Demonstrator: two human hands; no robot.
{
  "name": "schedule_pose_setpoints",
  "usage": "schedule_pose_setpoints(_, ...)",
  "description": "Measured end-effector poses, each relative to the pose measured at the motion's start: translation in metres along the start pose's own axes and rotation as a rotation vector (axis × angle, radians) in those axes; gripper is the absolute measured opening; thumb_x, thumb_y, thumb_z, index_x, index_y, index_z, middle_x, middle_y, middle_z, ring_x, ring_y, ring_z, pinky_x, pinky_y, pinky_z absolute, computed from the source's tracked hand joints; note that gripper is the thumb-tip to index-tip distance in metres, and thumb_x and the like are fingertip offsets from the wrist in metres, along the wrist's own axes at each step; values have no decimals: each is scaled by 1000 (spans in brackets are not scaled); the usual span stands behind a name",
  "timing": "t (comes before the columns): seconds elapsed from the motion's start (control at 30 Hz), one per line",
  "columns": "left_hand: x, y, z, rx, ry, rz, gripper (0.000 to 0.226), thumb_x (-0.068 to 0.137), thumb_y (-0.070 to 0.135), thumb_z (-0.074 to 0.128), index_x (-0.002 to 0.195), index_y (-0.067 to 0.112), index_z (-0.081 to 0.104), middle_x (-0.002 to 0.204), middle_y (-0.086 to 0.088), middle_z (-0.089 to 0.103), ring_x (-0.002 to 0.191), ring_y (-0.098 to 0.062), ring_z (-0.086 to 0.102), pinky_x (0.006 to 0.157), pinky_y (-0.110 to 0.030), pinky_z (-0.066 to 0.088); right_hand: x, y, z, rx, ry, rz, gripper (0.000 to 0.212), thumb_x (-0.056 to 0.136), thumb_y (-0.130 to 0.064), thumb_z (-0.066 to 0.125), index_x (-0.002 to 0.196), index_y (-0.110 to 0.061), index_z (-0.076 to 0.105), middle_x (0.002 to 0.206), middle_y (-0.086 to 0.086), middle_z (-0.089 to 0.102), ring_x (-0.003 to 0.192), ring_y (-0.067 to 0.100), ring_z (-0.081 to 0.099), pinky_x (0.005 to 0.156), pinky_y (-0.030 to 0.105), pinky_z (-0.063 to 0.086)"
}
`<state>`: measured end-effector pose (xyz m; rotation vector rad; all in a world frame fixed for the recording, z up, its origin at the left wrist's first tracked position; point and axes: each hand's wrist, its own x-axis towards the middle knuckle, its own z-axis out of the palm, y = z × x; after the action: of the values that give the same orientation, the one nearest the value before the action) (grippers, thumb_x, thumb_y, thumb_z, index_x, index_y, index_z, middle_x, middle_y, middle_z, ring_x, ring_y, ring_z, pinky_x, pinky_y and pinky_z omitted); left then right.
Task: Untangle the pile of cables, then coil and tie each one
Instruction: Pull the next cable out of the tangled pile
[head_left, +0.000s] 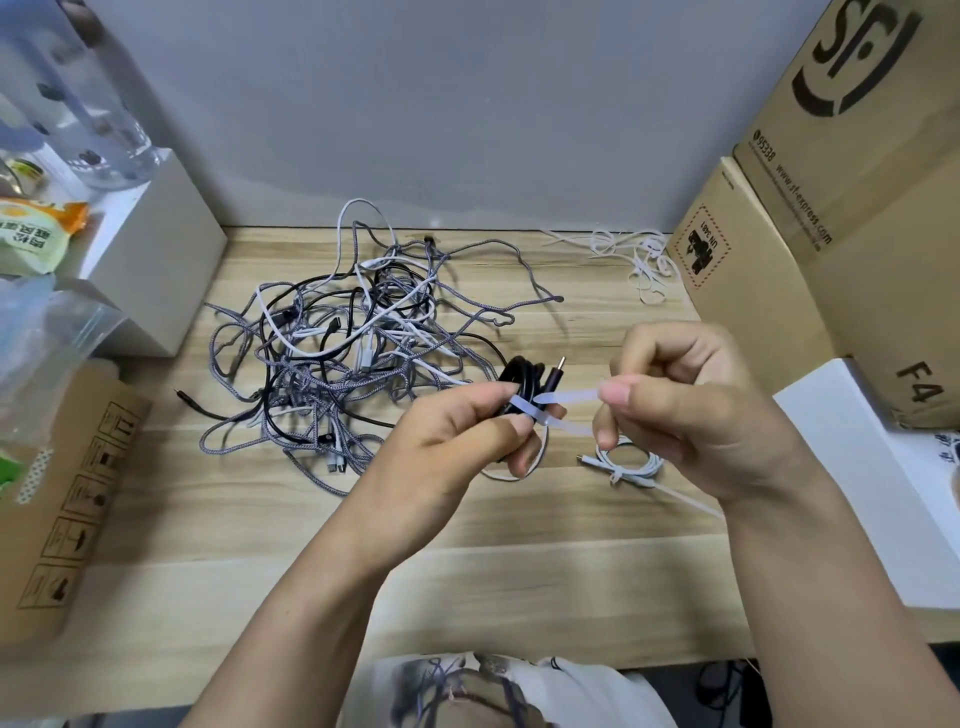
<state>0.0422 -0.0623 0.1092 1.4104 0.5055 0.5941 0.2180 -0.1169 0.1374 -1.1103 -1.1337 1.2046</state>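
A tangled pile of cables, grey braided, white and black, lies on the wooden table at the middle left. My left hand grips a coiled black cable just right of the pile, its plug pointing up. A white zip tie wraps the coil. My right hand pinches the tie's free end between thumb and forefinger. A coiled white cable with a tie around it rests on the table under my right hand.
Loose white zip ties lie at the back right. Cardboard boxes stand on the right, with a white box in front of them. A grey box, plastic bags and another carton crowd the left side.
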Motion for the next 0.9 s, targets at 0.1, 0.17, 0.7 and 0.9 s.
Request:
schedule_pose_setpoints(0.1,-1,0,-2,79,-39,-4,26,86,12,45,85,-10,58,60,9,48,63,-6,44,65,-13,36,0,0,0,-32,-4,29,18,63,-19,63,47,-27,58,37,-11,50,30,19,21,42,67,30)
schedule_pose_setpoints(0.17,-2,0,-3,156,-51,-8,30,86,15,47,83,-13,56,61,8,48,63,-5,43,63,-13,34,-1,0,0,-63,-3,44,17,61,-21,64,46,-27,58,37,-9,51,32,21,21,39,59,32)
schedule_pose_setpoints(0.7,-8,3,-8,461,-131,-24,31,85,41,50,68,16,54,63,2,43,61,-8,38,56,-24,29,-1,-8,-4,-199,-167,163,14,57,-25,72,49,-21,62,42,6,55,34,3,35,39,10,27)
schedule_pose_setpoints(0.9,-8,-3,-4,508,-107,-32,32,82,49,51,71,20,58,67,-7,52,66,-24,48,64,-39,37,3,-4,-1,-120,-71,234,23,67,-9,63,47,-17,56,39,-6,46,34,7,38,38,14,33)
